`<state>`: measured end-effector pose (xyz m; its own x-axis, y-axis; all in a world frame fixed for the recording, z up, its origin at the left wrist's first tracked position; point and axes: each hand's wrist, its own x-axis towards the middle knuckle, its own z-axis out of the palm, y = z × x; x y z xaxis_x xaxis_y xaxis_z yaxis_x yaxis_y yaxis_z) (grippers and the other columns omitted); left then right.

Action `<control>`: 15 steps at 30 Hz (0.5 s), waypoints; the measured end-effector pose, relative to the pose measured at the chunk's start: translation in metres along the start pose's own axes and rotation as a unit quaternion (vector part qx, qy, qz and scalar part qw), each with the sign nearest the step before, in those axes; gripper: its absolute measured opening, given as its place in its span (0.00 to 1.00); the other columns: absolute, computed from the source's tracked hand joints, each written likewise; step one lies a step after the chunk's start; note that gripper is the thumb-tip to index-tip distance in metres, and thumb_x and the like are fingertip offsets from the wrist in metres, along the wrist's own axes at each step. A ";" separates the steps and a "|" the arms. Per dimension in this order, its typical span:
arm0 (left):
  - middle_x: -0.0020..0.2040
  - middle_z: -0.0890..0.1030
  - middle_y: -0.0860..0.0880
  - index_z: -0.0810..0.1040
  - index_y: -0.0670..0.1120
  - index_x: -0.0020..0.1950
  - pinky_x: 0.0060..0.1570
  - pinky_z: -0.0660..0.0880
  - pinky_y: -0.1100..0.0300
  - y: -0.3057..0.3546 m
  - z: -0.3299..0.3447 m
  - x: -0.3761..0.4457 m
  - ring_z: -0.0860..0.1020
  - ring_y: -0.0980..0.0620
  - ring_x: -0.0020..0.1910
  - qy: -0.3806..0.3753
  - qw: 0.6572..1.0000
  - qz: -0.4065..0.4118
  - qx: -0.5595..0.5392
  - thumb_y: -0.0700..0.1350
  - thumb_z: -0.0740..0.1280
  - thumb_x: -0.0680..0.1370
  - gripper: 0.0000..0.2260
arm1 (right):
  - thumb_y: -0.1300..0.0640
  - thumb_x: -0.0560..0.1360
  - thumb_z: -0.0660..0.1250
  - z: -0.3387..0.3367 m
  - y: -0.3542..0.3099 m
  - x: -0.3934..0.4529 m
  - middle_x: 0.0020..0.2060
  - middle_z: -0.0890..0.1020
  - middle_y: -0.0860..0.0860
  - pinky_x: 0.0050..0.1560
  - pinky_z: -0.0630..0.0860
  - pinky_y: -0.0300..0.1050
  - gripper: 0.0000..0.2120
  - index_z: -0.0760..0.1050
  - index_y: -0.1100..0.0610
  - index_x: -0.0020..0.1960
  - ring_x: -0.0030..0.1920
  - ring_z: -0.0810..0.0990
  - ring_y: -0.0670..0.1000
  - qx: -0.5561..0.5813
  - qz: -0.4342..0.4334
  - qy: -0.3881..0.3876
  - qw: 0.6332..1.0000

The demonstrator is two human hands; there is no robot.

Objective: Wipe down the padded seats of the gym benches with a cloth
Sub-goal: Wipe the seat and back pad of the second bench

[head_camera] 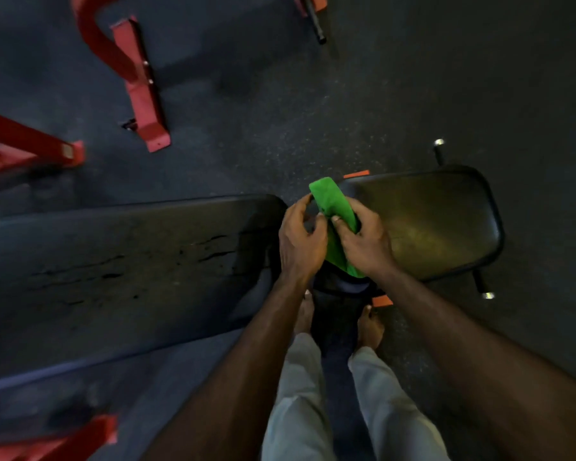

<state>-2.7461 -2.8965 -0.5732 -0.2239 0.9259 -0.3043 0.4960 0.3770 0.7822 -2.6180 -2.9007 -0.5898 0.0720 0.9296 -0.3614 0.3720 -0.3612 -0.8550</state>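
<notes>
Red steel machine frames crowd the left of the frame: one angled foot (143, 94) at upper left, another leg (30, 146) at the left edge, and a third piece (60, 439) at lower left. A black bar (315, 21) with a red bracket pokes in at the top centre.

Across the middle lie two black padded sections of a gym bench: the long back pad (120, 261) fills the centre left, its vinyl cracked and scuffed, and the shorter seat pad (436, 221) sits at centre right, shining dull yellow under the light. Two black legs with bright end caps (439, 143) stick out beyond the seat.

Over the gap between the pads, both hands hold a green cloth (333, 207) in the air. The right hand (366, 242) pinches it between thumb and curled fingers; the left hand (301, 237) curls at its left edge, fingertips on the fabric. The cloth's lower end hangs behind the right wrist.

The bench hinge and frame under the hands are mostly hidden; only small orange tabs (356, 174) show. Bare feet (369, 327) and pale trousers (389, 410) stand at the bottom centre.

The floor (280, 128) is dark speckled rubber, dimly lit; the edges of the frame are blurred.
</notes>
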 end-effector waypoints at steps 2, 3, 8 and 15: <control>0.60 0.80 0.51 0.79 0.46 0.67 0.61 0.78 0.54 0.000 -0.033 -0.003 0.79 0.56 0.57 0.011 0.999 0.028 0.015 0.47 0.68 0.78 0.17 | 0.54 0.79 0.69 0.015 -0.007 -0.009 0.50 0.86 0.47 0.53 0.79 0.48 0.13 0.80 0.46 0.62 0.53 0.84 0.52 -0.009 0.017 0.002 1.000; 0.59 0.81 0.51 0.80 0.46 0.65 0.61 0.78 0.52 0.000 -0.046 -0.005 0.80 0.54 0.56 0.019 0.998 0.047 0.032 0.48 0.68 0.78 0.16 | 0.54 0.79 0.69 0.018 -0.007 -0.015 0.53 0.86 0.49 0.53 0.77 0.47 0.14 0.79 0.47 0.64 0.55 0.83 0.55 -0.024 0.026 0.003 0.999; 0.63 0.81 0.46 0.82 0.47 0.63 0.63 0.75 0.49 -0.014 -0.149 -0.006 0.78 0.45 0.62 0.054 0.956 0.087 0.274 0.54 0.67 0.76 0.19 | 0.55 0.79 0.69 0.050 -0.023 -0.049 0.62 0.83 0.53 0.58 0.75 0.48 0.21 0.75 0.49 0.72 0.63 0.80 0.58 -0.046 0.021 -0.052 0.997; 0.71 0.75 0.41 0.76 0.46 0.71 0.73 0.67 0.41 -0.039 -0.269 0.044 0.72 0.41 0.71 0.033 0.882 0.087 0.462 0.56 0.66 0.79 0.24 | 0.61 0.79 0.68 0.121 -0.043 -0.064 0.75 0.73 0.54 0.73 0.61 0.37 0.26 0.70 0.58 0.77 0.75 0.71 0.54 -0.040 0.002 -0.003 0.999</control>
<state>-3.0007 -2.8770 -0.4708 -0.1098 0.9799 -0.1664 0.9929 0.1158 0.0270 -2.7504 -2.9535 -0.5746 0.0674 0.9274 -0.3680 0.4454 -0.3580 -0.8207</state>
